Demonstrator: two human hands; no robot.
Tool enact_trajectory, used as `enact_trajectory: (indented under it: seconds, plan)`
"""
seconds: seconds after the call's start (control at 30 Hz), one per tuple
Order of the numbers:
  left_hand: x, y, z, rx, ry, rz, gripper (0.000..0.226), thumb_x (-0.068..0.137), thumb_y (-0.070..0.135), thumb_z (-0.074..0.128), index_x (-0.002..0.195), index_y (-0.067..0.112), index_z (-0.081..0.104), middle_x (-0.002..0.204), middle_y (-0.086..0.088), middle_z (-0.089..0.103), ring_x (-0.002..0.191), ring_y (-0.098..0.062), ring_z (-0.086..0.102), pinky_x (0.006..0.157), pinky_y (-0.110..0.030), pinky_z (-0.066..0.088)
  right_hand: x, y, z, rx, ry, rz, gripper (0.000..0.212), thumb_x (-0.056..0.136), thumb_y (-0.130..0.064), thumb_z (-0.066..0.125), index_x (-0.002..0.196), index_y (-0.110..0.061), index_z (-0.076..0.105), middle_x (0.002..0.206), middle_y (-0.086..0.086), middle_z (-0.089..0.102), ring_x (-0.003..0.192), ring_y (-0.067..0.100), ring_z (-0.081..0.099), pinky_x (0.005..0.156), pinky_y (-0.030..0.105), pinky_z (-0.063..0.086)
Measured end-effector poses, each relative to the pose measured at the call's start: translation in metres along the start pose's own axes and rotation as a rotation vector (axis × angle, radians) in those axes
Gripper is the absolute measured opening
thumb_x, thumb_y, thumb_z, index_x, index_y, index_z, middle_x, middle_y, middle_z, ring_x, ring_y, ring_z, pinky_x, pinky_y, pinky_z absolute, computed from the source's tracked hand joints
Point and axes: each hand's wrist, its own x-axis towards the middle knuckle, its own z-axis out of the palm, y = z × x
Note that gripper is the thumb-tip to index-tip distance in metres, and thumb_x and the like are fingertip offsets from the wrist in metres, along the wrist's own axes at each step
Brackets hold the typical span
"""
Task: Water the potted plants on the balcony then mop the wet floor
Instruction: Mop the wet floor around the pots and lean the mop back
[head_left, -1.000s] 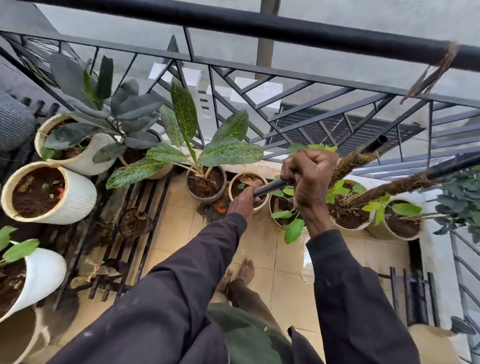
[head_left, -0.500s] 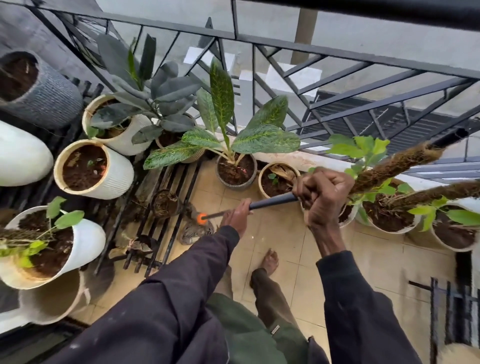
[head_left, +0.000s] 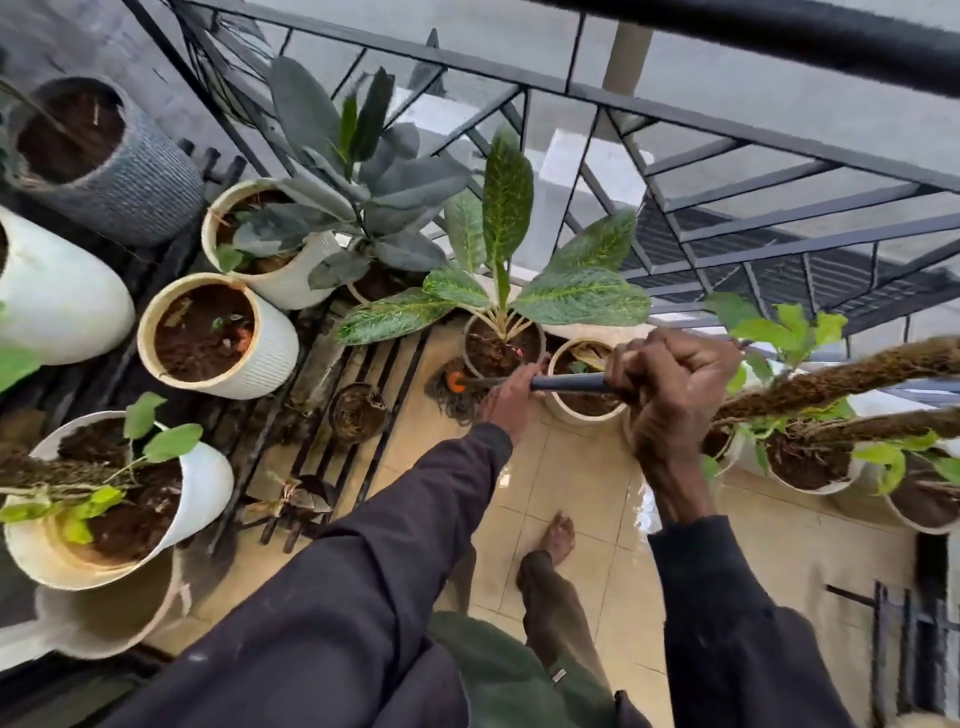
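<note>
Two fists clasp the handle, left hand low, right hand high; pull the mop head slowly over wet tiles, off the pot.

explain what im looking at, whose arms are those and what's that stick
There is no machine here. A person wears one camera on the head, so the single picture looks down past their own arms at a balcony. The left hand and right hand both grip a mop handle. Its stringy mop head rests on the tiled floor, which looks wet and shiny. Pots of soil and plants stand along the railing. One bare foot shows below.
</note>
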Motion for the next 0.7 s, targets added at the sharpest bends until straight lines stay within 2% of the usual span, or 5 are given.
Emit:
enact_trajectory:
  seconds: [0.17,0.3,0.5,0.6,0.7]
  plan:
    - [-0.004,-0.012,-0.017,0.020,0.007,0.008,0.019,0.102,0.006,0.046,0.117,0.014,0.053,0.113,-0.009,0.065,0.097,-0.036,0.067,0.079,-0.047,0.054,0.009,-0.003,0.027,0.038,-0.031,0.065,0.047,0.073,0.009,0.049,0.043,-0.027,0.048,0.045,-0.013,0.036,0.042,0.013,0.030,0.042,0.037,0.027]
    - [-0.014,-0.026,-0.032,0.035,-0.019,-0.013,0.018,0.102,0.006,0.043,0.117,0.011,0.052,0.115,-0.010,0.063,0.099,-0.035,0.065,0.080,-0.045,0.049,0.012,-0.001,0.041,0.060,-0.037,0.115,0.048,0.071,0.010,0.047,0.039,-0.026,0.047,0.044,-0.015,0.034,0.039,0.009,0.028,0.047,0.033,0.027]
    - [-0.035,-0.058,-0.041,0.086,-0.065,-0.084,0.028,0.102,0.003,0.043,0.126,0.015,0.049,0.118,-0.007,0.064,0.108,-0.028,0.064,0.093,-0.040,0.049,0.017,0.012,0.059,0.094,-0.070,0.154,0.047,0.071,0.009,0.048,0.038,-0.025,0.049,0.041,-0.012,0.034,0.036,0.010,0.030,0.052,0.023,0.035]
    - [-0.042,-0.065,-0.052,0.132,-0.089,-0.069,0.026,0.103,0.005,0.045,0.126,0.015,0.049,0.117,-0.006,0.065,0.108,-0.027,0.065,0.091,-0.040,0.048,0.021,0.014,0.066,0.107,-0.089,0.146,0.047,0.073,0.008,0.048,0.040,-0.025,0.053,0.043,-0.014,0.037,0.036,0.011,0.033,0.047,0.024,0.034]
    - [-0.026,-0.060,-0.069,0.123,-0.049,-0.056,0.025,0.104,0.011,0.045,0.128,0.017,0.049,0.117,-0.005,0.064,0.104,-0.029,0.065,0.088,-0.042,0.051,0.035,0.008,0.080,0.062,-0.101,0.053,0.046,0.075,0.004,0.053,0.042,-0.028,0.056,0.045,-0.017,0.041,0.042,0.012,0.036,0.051,0.031,0.036]
